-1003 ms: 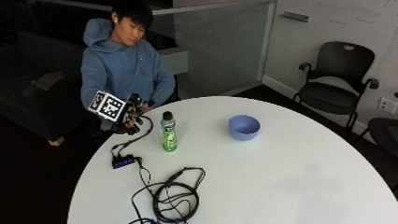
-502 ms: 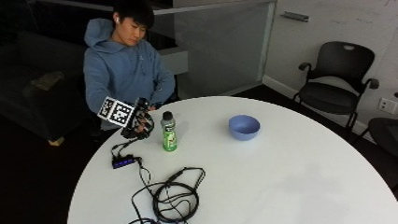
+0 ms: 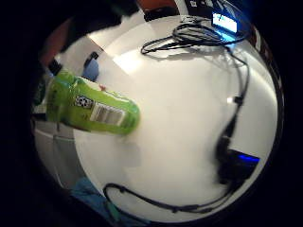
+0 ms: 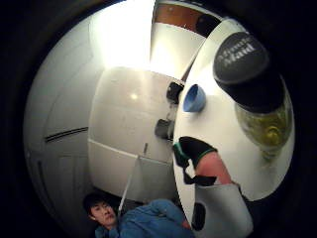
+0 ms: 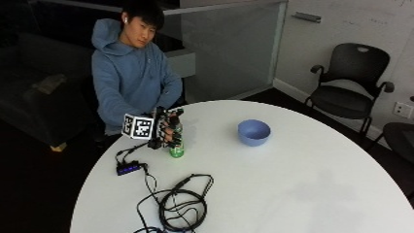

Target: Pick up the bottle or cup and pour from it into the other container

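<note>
In the outside view, a person sits at the upper left of the frame behind a round white desk (image 5: 310,194), and the gloved right hand (image 5: 167,130) is at the green bottle (image 5: 177,148), which stands upright left of centre. The blue bowl (image 5: 253,132) sits well apart toward the middle right, open side up, presumably as the container to be poured into. The grip looks wrapped around the bottle's upper part, fingers curled over it, though the glove hides where each finger lies. A coil of black cable (image 5: 181,206) lies at the lower left, and a small black box (image 5: 128,168) sits near the bottle. In the little finger side palm view, the bottle's green body (image 3: 90,109) fills the left and stands on the desk, close to the palm. In the thumb side palm view, the black cap (image 4: 242,62) looms at the upper right, the bowl (image 4: 194,98) beyond it; the bottle seems not yet lifted.
</note>
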